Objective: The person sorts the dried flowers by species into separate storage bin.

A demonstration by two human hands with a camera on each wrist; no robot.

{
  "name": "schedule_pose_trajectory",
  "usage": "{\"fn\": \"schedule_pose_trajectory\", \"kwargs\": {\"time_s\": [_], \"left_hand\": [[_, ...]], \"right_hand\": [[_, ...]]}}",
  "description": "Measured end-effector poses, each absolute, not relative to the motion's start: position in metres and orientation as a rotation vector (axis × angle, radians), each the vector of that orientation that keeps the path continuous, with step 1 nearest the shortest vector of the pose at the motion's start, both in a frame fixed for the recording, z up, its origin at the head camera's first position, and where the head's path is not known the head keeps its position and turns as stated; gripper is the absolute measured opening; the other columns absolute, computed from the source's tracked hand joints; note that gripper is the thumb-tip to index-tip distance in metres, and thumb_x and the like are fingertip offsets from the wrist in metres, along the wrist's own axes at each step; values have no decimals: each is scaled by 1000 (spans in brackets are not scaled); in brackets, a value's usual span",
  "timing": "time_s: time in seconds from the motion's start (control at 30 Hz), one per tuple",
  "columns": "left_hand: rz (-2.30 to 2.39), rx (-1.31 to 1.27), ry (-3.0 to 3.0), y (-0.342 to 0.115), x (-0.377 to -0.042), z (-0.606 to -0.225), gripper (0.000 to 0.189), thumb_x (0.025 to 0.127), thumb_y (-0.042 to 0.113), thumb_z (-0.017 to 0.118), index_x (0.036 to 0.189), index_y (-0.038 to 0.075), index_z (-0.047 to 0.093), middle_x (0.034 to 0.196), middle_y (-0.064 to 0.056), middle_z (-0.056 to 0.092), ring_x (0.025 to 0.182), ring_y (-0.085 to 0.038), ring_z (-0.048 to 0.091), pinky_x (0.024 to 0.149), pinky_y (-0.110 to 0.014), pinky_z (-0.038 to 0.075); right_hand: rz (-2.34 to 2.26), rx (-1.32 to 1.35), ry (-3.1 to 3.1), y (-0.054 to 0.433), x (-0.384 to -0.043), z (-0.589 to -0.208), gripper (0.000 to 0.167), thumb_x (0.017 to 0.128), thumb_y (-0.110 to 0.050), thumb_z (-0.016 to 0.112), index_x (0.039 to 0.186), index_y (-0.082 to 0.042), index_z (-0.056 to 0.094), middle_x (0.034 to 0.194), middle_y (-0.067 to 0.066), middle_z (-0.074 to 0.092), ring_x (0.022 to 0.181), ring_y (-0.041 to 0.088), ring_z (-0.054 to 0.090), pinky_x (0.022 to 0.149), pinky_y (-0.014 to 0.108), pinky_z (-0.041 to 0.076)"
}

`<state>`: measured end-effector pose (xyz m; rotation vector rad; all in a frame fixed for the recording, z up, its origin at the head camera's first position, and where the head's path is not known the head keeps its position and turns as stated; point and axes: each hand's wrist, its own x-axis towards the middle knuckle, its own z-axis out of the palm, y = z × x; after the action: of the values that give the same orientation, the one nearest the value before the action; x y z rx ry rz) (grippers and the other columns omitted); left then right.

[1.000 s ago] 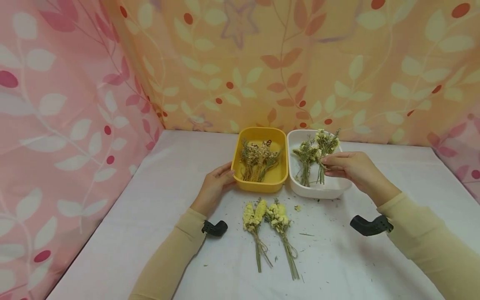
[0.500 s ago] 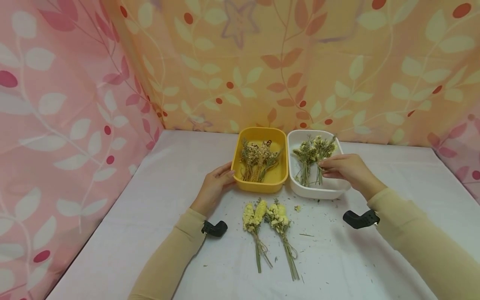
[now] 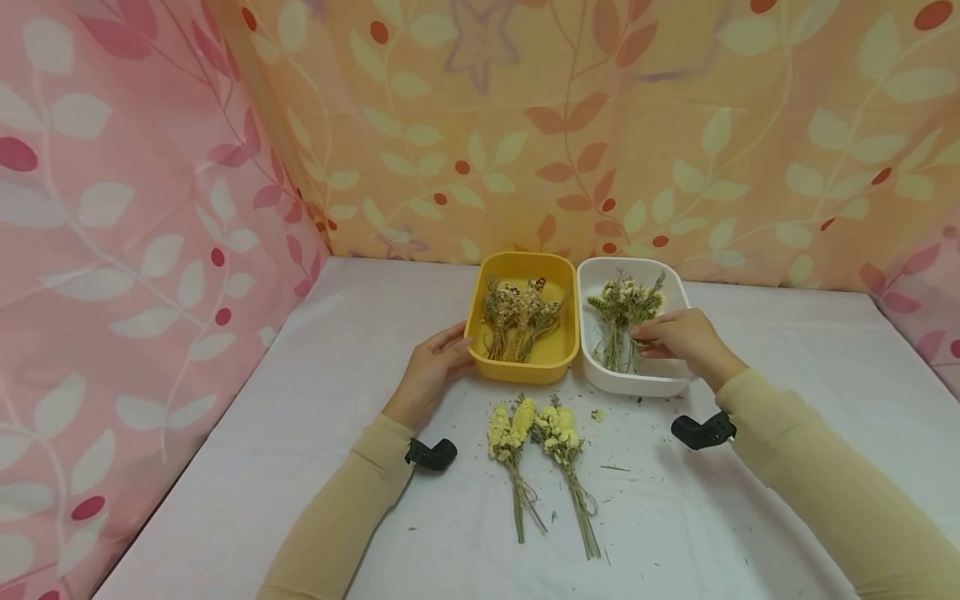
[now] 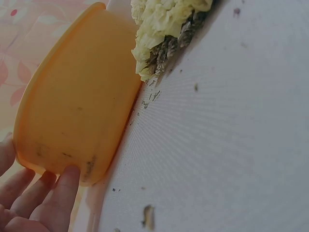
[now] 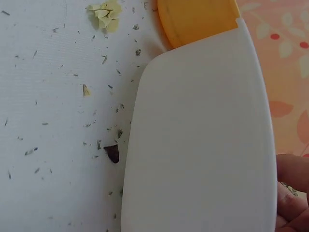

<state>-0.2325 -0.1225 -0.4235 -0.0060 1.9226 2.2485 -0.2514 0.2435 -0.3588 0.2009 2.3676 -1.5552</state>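
My right hand (image 3: 686, 340) reaches over the right wall of the white container (image 3: 637, 385) and pinches the stems of a small dried-flower bunch (image 3: 642, 304). This bunch is down inside the container, alongside another pale bunch (image 3: 611, 304). In the right wrist view the white wall (image 5: 203, 135) hides most of that hand and the flowers. My left hand (image 3: 427, 371) touches the left side of the yellow container (image 3: 525, 373), its fingers (image 4: 60, 198) resting against the outer wall near a corner. Several dried bunches (image 3: 517, 317) lie inside the yellow container.
Two tied yellow-flower bunches, one on the left (image 3: 510, 437) and one on the right (image 3: 561, 437), lie on the white cloth in front of the containers. A loose blossom (image 3: 597, 414) and plant crumbs are scattered nearby. A patterned curtain (image 3: 480, 167) hangs behind.
My right hand has moved down and left, lowering the held bunch into the white container beside the other one. My left hand stays at the yellow container.
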Motion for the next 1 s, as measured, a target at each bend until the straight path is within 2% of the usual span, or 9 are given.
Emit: {"fn": "schedule_pose_trajectory", "kwargs": {"time_s": [0.43, 0.7, 1.0], "left_hand": [[2255, -8, 1909, -123, -232, -422, 53, 100, 18, 60, 149, 7, 45, 152, -13, 48, 135, -27, 53, 105, -33, 53], [2258, 5, 1912, -121, -232, -420, 51, 101, 17, 59, 149, 8, 44, 153, -13, 47, 136, -28, 52, 107, -34, 53], [2257, -4, 1907, -122, -232, -423, 49, 101, 17, 59, 148, 10, 47, 152, -10, 49, 136, -26, 52, 105, -32, 53]], "right_hand": [[-1406, 166, 2420, 239, -262, -375, 38, 96, -14, 64, 121, 15, 61, 76, -9, 68, 67, 2, 64, 69, 21, 62], [-1430, 203, 2383, 238, -263, -377, 41, 97, -14, 64, 126, 14, 58, 71, -8, 69, 67, 2, 66, 68, 20, 62], [-1396, 177, 2412, 240, -262, -378, 44, 98, -16, 64, 129, 14, 56, 76, -8, 71, 69, 2, 67, 70, 22, 63]]}}
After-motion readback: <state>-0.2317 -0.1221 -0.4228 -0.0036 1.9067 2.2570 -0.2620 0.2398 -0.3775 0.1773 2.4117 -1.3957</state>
